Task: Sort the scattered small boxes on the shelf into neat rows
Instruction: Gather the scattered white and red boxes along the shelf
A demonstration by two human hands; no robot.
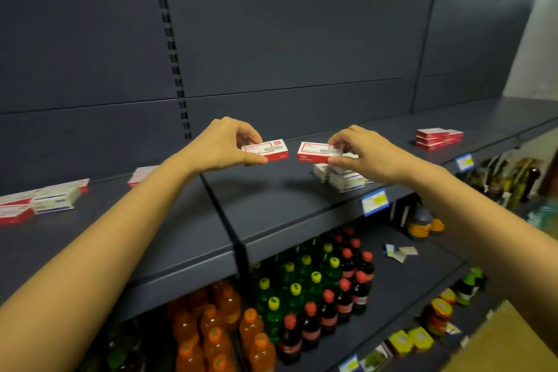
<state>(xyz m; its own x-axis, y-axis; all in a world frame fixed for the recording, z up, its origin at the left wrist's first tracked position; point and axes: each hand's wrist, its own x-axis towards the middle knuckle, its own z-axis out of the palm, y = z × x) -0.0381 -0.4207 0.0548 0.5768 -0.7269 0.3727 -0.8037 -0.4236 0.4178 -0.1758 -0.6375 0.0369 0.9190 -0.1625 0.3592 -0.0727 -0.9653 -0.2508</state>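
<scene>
A dark grey-blue metal shelf (pixel 181 229), matt and smooth, runs across a shop bay backed by flat panels and a slotted upright (pixel 173 48). Soft-drink bottles (pixel 290 296) crowd the level below. Above the shelf, the left hand (pixel 222 145) pinches a red-and-white box (pixel 268 150) by one short end, thumb beneath and fingers on top. The right hand (pixel 367 154) pinches a second box (pixel 314 151) the same way, and the two are level and a little apart. Both are small, crisp-edged printed cardboard, probably light and stiff enough for an end pinch, though glossy faces may slip and a hard squeeze could dent them. A loose pile of white boxes (pixel 341 178) lies beneath the right hand, scattered boxes (pixel 45 199) sit far left, and a tidy red stack (pixel 437 138) far right.
</scene>
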